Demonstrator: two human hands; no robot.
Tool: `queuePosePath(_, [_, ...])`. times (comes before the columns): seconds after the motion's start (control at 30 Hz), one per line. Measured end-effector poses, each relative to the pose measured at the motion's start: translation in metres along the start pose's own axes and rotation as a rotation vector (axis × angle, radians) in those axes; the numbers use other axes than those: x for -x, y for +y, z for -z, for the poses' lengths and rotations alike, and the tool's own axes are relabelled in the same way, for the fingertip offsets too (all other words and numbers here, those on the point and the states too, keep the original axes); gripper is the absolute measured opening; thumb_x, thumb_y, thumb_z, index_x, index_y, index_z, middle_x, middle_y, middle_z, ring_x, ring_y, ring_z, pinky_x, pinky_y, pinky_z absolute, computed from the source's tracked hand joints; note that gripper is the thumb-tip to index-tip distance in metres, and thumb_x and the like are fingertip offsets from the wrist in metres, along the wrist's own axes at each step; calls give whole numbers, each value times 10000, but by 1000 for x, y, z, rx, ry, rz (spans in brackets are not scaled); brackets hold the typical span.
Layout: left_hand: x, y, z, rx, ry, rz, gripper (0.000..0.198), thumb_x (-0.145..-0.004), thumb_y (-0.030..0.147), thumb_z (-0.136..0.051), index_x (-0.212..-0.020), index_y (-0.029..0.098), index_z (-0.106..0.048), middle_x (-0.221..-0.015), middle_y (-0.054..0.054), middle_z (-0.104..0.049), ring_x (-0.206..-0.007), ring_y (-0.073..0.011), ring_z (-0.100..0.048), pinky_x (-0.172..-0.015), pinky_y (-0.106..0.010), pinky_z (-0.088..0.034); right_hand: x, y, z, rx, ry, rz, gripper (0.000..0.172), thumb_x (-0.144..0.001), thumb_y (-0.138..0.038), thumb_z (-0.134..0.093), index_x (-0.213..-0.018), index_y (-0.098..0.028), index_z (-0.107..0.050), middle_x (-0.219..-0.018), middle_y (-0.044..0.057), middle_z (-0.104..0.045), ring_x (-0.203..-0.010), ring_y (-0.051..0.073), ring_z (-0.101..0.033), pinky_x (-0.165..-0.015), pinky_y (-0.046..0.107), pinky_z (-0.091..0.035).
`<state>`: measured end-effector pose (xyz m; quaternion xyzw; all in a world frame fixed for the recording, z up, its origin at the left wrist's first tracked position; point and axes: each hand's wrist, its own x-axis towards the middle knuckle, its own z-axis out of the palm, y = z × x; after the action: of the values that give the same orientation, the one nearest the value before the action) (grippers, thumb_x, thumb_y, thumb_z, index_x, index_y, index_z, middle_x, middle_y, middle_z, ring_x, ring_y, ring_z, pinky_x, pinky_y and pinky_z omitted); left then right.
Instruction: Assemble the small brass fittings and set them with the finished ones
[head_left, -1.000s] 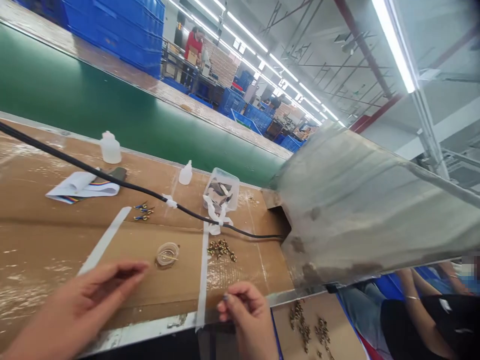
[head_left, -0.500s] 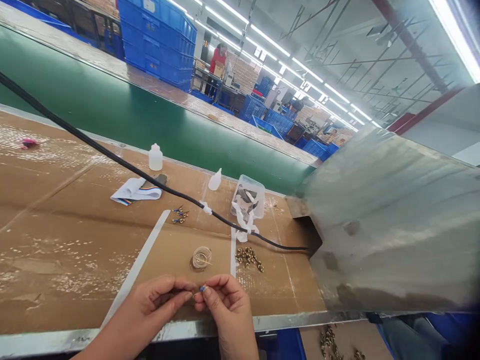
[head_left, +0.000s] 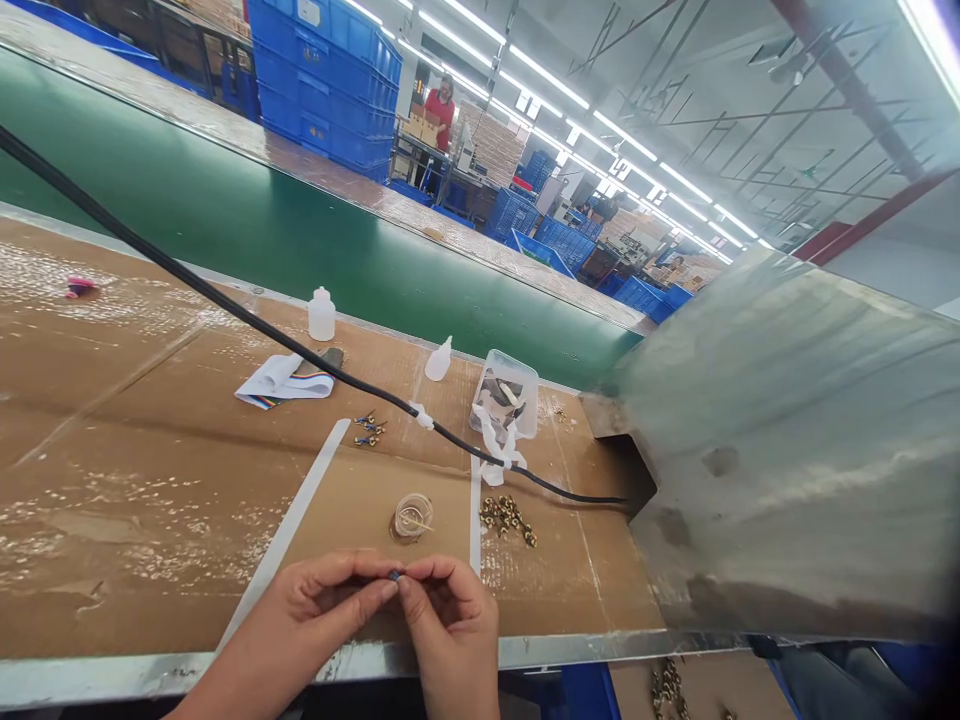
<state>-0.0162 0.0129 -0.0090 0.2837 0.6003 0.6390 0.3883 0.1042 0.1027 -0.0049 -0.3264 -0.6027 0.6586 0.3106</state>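
Note:
My left hand (head_left: 330,600) and my right hand (head_left: 450,610) meet near the front edge of the cardboard-covered bench. Between their fingertips is a tiny blue piece (head_left: 394,575), pinched from both sides; its exact kind is too small to tell. Just beyond the fingers stands a small clear round cup (head_left: 412,517) with a thin stick in it. To its right lies a pile of small brass-and-black parts (head_left: 508,518). Several similar parts with blue on them (head_left: 368,430) sit farther back on the left.
A black cable (head_left: 247,318) crosses above the bench. Behind it are two white bottles (head_left: 322,315), a clear plastic box (head_left: 533,400) and a folded white strip (head_left: 281,380). A metal panel (head_left: 780,450) rises at right. A green conveyor (head_left: 225,215) runs behind; a person (head_left: 441,110) stands beyond.
My hands have come together, and the blue piece now sits between both sets of fingertips. The view has shifted slightly. The person in the background has changed posture.

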Motion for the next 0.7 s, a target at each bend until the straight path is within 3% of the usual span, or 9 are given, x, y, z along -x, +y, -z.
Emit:
queuePosePath(0.13, [1,2,-1,126,43,66,118,-697,332,-788,-779,249,-771,-762,-2,-783,-757,-224,-742,-728,-290,-625,2,-4,2,228,-33,197,77,-848,-257,-674,-833,-220,-740,-812,43,-698,-768,182,-658,-683,262,-518])
queuePosePath(0.5, [-7,10,4,66,55,98,219,-657,394,-802,-748,198,-772,-735,-34,-780,-711,-222,-736,-697,-282,-624,4,-10,4,318,-124,382,242,-893,-133,-588,-1011,-281,-738,-847,28,-690,-785,162,-650,-700,246,-517])
queuePosePath(0.6, [-10,14,10,6,50,95,239,-648,414,-795,-753,201,-777,-752,-40,-785,-743,-233,-741,-726,-278,-615,0,-8,8,365,-73,417,187,-883,-142,-588,-964,-244,-721,-852,28,-688,-790,160,-654,-701,238,-512])
queuePosePath(0.7, [-13,15,15,-99,77,91,287,-651,451,-775,-795,202,-775,-777,-53,-789,-763,-242,-742,-731,-276,-608,-8,-8,14,460,71,417,85,-874,-189,-613,-892,-221,-689,-821,20,-665,-743,159,-629,-663,243,-493])
